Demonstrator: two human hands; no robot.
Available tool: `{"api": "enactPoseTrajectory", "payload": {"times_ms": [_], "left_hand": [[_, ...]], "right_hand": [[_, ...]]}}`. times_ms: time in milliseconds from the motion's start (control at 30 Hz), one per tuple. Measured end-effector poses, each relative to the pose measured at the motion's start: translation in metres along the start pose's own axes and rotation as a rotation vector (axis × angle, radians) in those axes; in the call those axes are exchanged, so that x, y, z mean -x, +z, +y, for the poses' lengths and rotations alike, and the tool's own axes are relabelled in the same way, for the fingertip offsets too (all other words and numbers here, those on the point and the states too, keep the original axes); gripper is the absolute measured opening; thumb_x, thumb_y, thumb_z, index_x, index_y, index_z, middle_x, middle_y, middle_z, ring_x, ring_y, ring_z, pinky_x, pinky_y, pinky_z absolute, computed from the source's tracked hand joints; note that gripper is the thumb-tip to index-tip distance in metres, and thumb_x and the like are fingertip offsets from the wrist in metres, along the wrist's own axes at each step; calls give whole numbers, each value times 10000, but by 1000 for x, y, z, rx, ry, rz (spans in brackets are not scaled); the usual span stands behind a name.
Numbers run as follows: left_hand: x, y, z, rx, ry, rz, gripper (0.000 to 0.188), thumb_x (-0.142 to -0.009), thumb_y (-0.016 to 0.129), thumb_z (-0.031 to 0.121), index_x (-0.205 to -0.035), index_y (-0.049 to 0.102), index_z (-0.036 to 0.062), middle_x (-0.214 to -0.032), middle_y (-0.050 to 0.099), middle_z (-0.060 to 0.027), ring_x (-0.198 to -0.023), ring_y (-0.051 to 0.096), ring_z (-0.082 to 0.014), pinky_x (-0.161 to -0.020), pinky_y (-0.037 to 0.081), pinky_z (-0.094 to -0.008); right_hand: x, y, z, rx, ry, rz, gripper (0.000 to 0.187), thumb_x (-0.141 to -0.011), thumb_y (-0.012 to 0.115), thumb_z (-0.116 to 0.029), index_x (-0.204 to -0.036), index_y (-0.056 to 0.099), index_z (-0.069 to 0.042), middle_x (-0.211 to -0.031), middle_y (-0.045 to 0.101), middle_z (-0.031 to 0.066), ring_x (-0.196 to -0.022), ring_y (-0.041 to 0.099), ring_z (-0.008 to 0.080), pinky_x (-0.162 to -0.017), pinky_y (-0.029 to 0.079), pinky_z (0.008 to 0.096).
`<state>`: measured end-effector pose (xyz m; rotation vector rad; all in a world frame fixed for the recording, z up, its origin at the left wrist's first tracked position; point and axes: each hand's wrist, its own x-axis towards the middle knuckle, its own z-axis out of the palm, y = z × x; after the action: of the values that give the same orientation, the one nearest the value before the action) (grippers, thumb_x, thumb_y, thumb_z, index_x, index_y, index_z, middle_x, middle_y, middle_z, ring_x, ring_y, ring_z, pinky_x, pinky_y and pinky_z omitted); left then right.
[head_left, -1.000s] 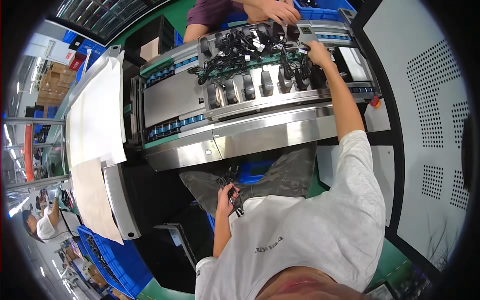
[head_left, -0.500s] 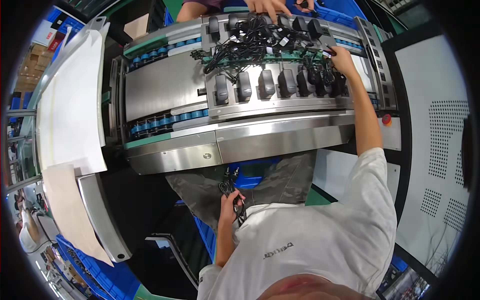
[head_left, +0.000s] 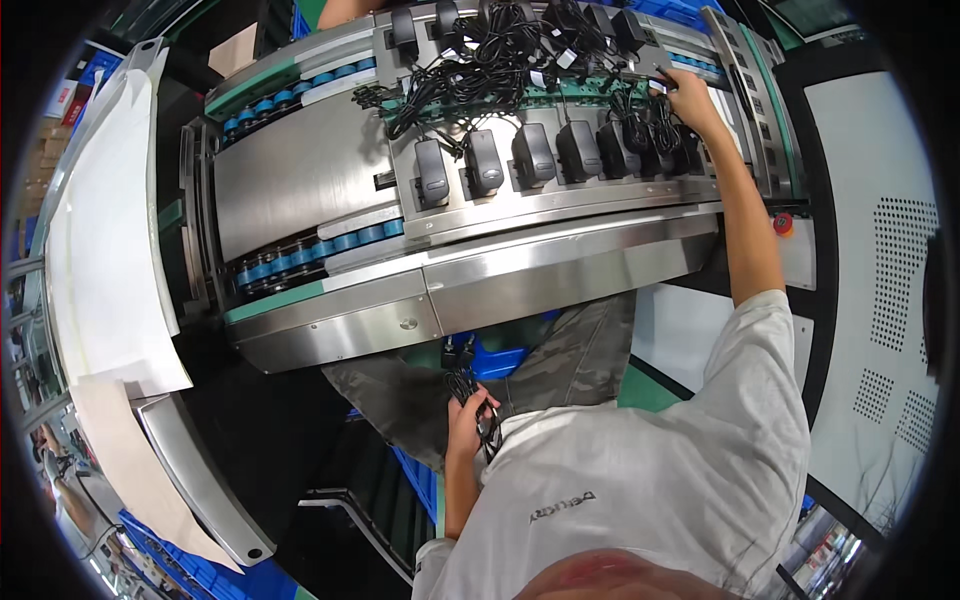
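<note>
A long metal counter (head_left: pixel 300 190) stretches across the upper part of the view, from about 10 o'clock to 1 o'clock, before a worker in a white T-shirt (head_left: pixel 640 470) and camouflage trousers (head_left: pixel 575 350). A blue bin (head_left: pixel 180 560) sits at 7 o'clock, its contents too small to make out. A second, smaller-looking blue container (head_left: pixel 500 362) shows between the worker's knees, below the counter's front edge, its inside mostly hidden.

The left hand (head_left: pixel 470 420), near the worker's waist, is closed around a folded cord bundle (head_left: pixel 461 386), with two black plugs (head_left: pixel 467 348) pointing toward 12 o'clock. The right hand (head_left: pixel 690 97), at the far end of an outstretched arm, lies at 1 o'clock from the left hand, fingertips closed on a small black piece (head_left: pixel 666 76); whether it is a plug or a cord end cannot be told.

Black adapters (head_left: pixel 533 156) stand in a row along the near side of the counter, running from 6 o'clock to 8 o'clock of the right hand and well apart from the left. Behind them, at 9 o'clock from the right hand, a tangle of thin black cords (head_left: pixel 490 75) lies heaped.
</note>
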<state>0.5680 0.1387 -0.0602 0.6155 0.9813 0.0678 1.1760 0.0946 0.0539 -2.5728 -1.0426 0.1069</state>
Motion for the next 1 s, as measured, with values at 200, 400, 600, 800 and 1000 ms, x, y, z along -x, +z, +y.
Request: {"api": "enactPoseTrajectory", "payload": {"times_ms": [200,400,600,800,1000], "left_hand": [[2,9,1,-53,-22,61,106,-847,546,157,-868,542,53,-714,621,-70,-571,499,-74,-517,368,-209],[4,18,2,-134,-28,99,110,-837,547,174,-850,545,64,-697,617,-57,-560,500,-81,-516,365,-215],[3,18,-1,-160,-13,106,112,-839,550,174,-851,547,62,-706,624,-60,-568,503,-81,-527,370,-211],[-2,19,-6,-196,39,116,118,-841,547,182,-837,545,64,-686,620,-63,-550,498,-87,-515,367,-214],[-3,19,-9,-226,34,108,122,-844,543,180,-824,539,60,-684,619,-77,-532,493,-91,-498,366,-220]], "right_hand": [[1,5,-3,3,-26,70,252,-744,521,-20,-962,647,-39,-732,632,172,-643,631,298,-603,484,378],[0,6,2,18,44,57,267,-762,540,-72,-1005,649,-81,-865,645,198,-821,615,385,-714,487,445],[5,6,-5,60,91,71,298,-759,553,-101,-1043,641,-109,-954,634,206,-915,597,383,-772,485,460],[2,12,2,56,194,54,329,-754,562,-116,-1075,631,-127,-1003,634,189,-967,593,364,-818,481,471],[0,-4,5,-242,79,-132,242,-811,562,-104,-1036,624,-41,-806,650,158,-684,650,240,-606,514,351]]}}
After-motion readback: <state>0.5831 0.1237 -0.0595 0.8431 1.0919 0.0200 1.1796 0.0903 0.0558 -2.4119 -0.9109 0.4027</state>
